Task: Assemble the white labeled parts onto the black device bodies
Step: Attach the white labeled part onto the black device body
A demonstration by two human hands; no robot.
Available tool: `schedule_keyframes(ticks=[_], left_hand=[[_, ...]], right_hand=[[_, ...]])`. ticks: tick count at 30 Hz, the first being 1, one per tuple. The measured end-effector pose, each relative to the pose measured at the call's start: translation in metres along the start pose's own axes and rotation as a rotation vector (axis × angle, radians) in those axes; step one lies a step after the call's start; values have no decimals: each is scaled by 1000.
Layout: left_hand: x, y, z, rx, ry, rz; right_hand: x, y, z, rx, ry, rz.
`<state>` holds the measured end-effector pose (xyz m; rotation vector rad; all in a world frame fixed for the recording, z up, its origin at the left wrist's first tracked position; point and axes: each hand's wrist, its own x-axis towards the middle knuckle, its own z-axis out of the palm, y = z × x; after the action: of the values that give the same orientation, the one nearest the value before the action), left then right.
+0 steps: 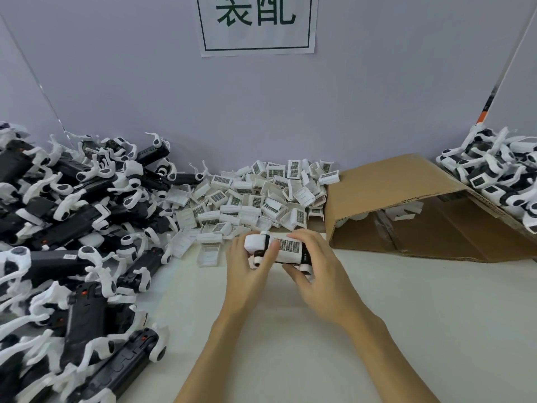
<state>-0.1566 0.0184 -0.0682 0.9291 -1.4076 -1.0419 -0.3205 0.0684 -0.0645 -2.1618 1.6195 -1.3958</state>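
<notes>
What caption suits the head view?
Both hands, left hand and right hand, grip a black device body with white labeled part above the table.

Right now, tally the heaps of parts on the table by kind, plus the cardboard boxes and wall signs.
Heaps of black device bodies with white arms: 2 (left, far right)
Heaps of loose white labeled parts: 1
Cardboard boxes: 1
Wall signs: 1
Total: 5

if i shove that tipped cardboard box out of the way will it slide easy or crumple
The cardboard box looks nearly empty, so it is probably light and should slide. It lies on its side with its mouth open, so a push on the thin wall may buckle it. Assembled devices lean against it and might tumble.
</notes>
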Motion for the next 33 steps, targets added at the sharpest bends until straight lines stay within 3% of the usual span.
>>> schedule_keyframes(ticks=[4,8,13,16,19,25,29,31,33], left_hand=[[1,-2,-3,-75,-145,-104],[4,-2,-5,-164,-118,-192],[5,-2,-1,-198,-64,-209],[5,-1,0,-152,-13,-193],[5,-2,-3,-75,-65,-162],[8,-13,-12,-26,-172,-100],[14,-17,-11,-143,-106,-199],[21,-18,-14,-349,63,-298],[25,-19,-17,-419,155,-315]], right_hand=[[-5,7,-5,82,-63,40],[-2,7,-1,-137,-16,-26],[1,-3,21,-417,199,-158],[3,-6,28,-496,203,-191],[3,-3,26,-507,196,-127],[-4,-2,16,-354,160,6],[14,0,5,-346,-24,135],[40,-1,-19,-124,-47,276],[74,1,-63,448,166,477]])
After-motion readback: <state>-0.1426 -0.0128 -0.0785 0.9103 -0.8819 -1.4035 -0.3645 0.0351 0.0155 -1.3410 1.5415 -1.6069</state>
